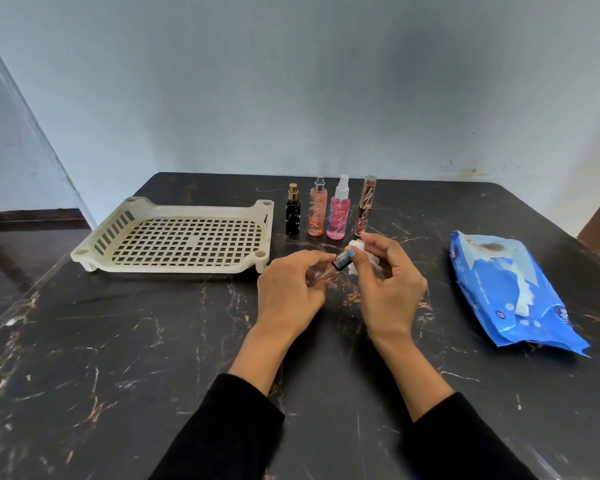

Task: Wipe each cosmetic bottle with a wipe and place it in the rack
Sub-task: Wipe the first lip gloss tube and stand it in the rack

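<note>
**A:** what's actually hidden here? The small tube (329,270) is half buried imo. Left hand (291,292) is wrapped round its lower part, so only the dark cap end w/ a barcode-ish label pokes out between the two hands, above the table (118,375).

**B:** yeah, and there's pink lettering along the clear part by the left fingers but I can't read it. Right hand (385,282) is pinched on a crumpled white wipe (359,249), thumb w/ blue nail pressed on the cap. Most of the wipe is behind the fingers.

**A:** any readable text elsewhere?

**B:** blue wipes pack (510,292) far right has white print, too small/warped to read tbh.

**A:** other stuff?

**B:** beige rack (174,202) on the left. Four bottles upright in a row just right of it, behind the hands: black bottle (292,214), peach spray (317,211), pink spray (338,213), brown tube (364,207). Sleeves (229,434) are black, cut off at the bottom edge.
</note>
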